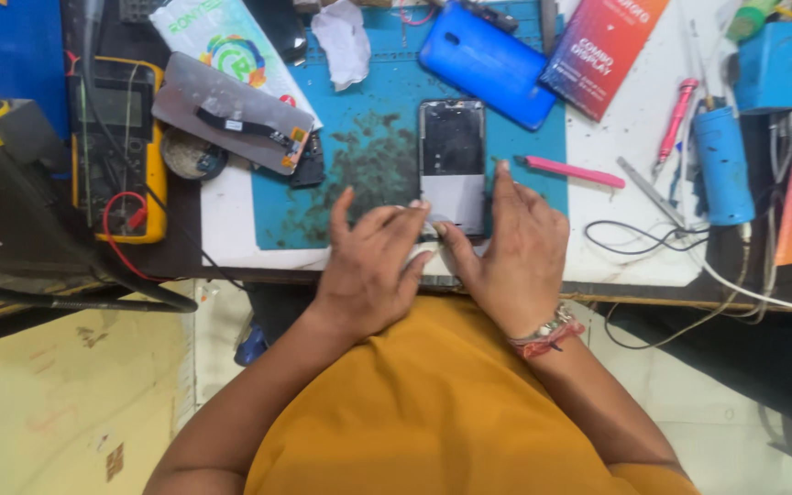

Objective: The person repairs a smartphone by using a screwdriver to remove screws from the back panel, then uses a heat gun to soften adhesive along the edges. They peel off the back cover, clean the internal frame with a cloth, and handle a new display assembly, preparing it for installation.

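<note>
Both hands, left hand (368,266) and right hand (515,247), pinch the opened phone's (452,165) lower edge at mid-frame, back cover (486,62) already off.

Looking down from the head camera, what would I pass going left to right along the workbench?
Yellow multimeter → detached phone screen with ribbon cable → opened phone frame that both hands, left hand and right hand, touch → pink pry tool → tweezers → blue cylinder.

Our left hand (368,266) and right hand (511,247) pinch the near end of an opened phone (452,165) on the blue mat (368,147). Pink tool (570,170) just right, blue back cover (486,62) beyond, yellow multimeter (121,147) far left.
</note>
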